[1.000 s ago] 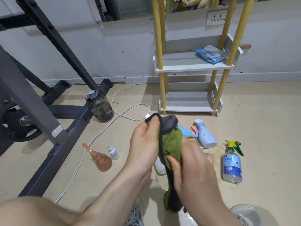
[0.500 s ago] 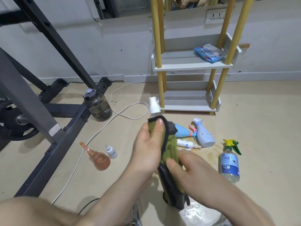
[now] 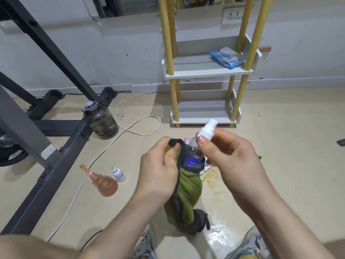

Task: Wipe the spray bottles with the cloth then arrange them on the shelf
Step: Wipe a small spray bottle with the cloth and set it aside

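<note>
1. The left hand (image 3: 160,171) is clamped around the green-and-black cloth (image 3: 188,191). The cloth wraps the lower part of a small clear spray bottle (image 3: 195,152), and its tail hangs down toward the floor (image 3: 280,137).
2. The right hand (image 3: 235,161) pinches the bottle just under its white pump top (image 3: 207,131) between thumb and forefinger. Half a second ago this hand gripped the cloth lower down.
3. More of the bottle shows now. Half a second ago only the nozzle poked above the cloth, and a second ago the cloth covered it all. Now the clear shoulder and part of the blue label are bare.
4. The bottle is held tilted, top toward the right, above the floor, in front of the shelf (image 3: 205,74) and well apart from it.
5. The two-tier shelf stands against the wall, with a blue pack of wipes (image 3: 226,57) on its upper tier, as before.
6. On the floor to the left, the orange bottle (image 3: 106,186), the dropper bottle (image 3: 118,173) just beside it, the dark water jug (image 3: 101,120) and the white cable (image 3: 141,126) lie unchanged.
</note>
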`<move>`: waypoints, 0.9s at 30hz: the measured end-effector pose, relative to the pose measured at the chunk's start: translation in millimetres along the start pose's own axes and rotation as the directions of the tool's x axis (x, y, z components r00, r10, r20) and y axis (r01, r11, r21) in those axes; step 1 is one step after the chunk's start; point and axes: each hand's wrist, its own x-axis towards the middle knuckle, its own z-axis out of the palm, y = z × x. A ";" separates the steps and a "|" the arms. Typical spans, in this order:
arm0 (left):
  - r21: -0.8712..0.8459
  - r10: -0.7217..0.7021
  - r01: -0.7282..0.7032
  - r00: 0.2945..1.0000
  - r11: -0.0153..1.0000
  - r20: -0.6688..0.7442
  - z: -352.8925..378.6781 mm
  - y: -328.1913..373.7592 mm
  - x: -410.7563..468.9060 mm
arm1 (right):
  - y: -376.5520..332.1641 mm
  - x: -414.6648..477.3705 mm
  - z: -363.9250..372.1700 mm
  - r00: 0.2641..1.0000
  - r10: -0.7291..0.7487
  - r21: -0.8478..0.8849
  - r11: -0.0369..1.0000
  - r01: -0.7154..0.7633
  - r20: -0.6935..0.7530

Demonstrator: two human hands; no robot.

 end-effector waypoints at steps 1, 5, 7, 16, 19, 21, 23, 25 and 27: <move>0.021 -0.027 0.027 1.000 0.999 -0.008 -2.7 -1.2 4.3 | -3.7 0.0 -0.7 0.999 -0.044 -0.014 0.999 0.044 -0.013; 0.185 -0.022 0.038 0.996 0.982 -0.091 -18.7 -8.2 20.9 | -16.3 -4.4 -3.9 0.994 -0.102 0.025 0.995 0.101 0.049; 0.195 -0.008 0.028 0.995 0.980 -0.103 -21.5 -4.1 20.8 | -16.7 -7.1 -0.3 0.993 -0.091 0.047 0.995 0.088 0.077; -0.052 0.206 -0.199 0.939 0.979 0.277 -19.0 33.0 -6.7 | 5.9 -2.7 4.4 0.971 0.085 0.127 0.990 -0.058 -0.224; -0.139 0.154 -0.126 0.964 0.982 0.218 -16.4 26.1 -2.6 | 5.5 -5.5 1.5 0.970 0.166 0.209 0.970 -0.127 -0.180; -0.057 0.142 -0.134 0.978 0.989 0.151 -15.4 21.2 0.9 | 5.6 -7.3 2.7 0.976 0.183 0.238 0.959 -0.151 -0.115; 0.040 0.141 -0.148 0.981 0.988 0.134 -16.6 16.7 2.7 | 3.4 -6.8 1.3 0.985 0.161 0.259 0.956 -0.141 -0.060; 0.078 0.141 -0.156 0.975 0.985 0.171 -15.0 15.2 -0.1 | 0.5 -4.2 -0.7 0.993 0.113 0.267 0.958 -0.107 -0.010; -0.025 0.052 -0.048 0.978 0.999 0.200 -11.1 13.7 -0.7 | 2.1 -3.1 -2.8 0.996 0.067 0.266 0.961 -0.079 0.055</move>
